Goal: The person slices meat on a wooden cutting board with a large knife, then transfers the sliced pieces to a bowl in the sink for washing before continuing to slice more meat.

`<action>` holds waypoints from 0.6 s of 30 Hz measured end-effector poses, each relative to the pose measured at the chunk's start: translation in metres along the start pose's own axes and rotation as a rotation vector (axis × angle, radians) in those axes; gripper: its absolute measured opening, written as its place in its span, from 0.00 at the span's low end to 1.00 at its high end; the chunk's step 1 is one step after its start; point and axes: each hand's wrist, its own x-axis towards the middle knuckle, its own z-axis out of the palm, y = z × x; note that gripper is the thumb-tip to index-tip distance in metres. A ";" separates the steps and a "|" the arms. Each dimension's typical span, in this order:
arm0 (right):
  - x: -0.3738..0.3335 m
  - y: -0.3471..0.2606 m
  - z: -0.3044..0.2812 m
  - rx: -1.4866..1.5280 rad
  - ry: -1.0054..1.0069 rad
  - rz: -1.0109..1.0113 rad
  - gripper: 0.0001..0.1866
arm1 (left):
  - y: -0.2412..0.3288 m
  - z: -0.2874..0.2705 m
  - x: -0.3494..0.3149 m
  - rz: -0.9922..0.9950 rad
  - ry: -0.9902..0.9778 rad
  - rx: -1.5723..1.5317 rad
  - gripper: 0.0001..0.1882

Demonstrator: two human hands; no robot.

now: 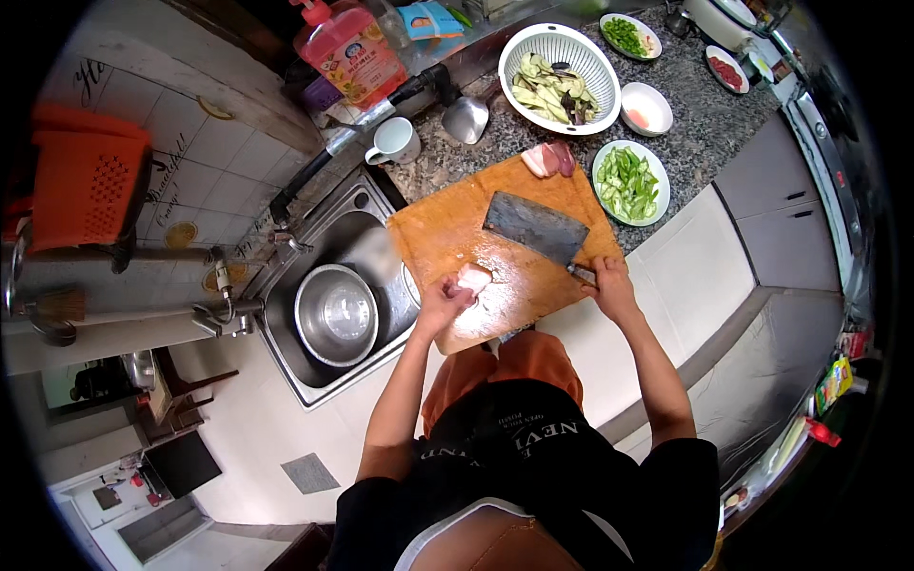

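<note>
Speckled granite tabletop [703, 128] is backed by tiles [205, 171]. On a wooden cutting board [428, 233], raw meat [474, 277] is pinched by the left hand's [445, 304] fingers; the cleaver [536, 226] is grasped, handle-first, by the right hand [614, 288]. Probably soft and slippery, the meat is best held at its edge.

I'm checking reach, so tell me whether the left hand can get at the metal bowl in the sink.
Likely yes: nothing visible blocks the left hand from the metal bowl, though that hand holds pale meat.
</note>
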 end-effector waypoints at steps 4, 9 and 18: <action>-0.002 -0.020 -0.004 0.027 0.008 0.043 0.24 | 0.007 0.015 -0.008 0.385 0.388 0.605 0.19; 0.004 -0.072 -0.044 0.201 -0.137 0.025 0.18 | 0.018 0.034 -0.013 0.550 0.493 0.781 0.11; -0.015 -0.130 -0.084 0.508 -0.249 0.046 0.11 | 0.014 0.041 -0.014 0.720 0.490 0.800 0.07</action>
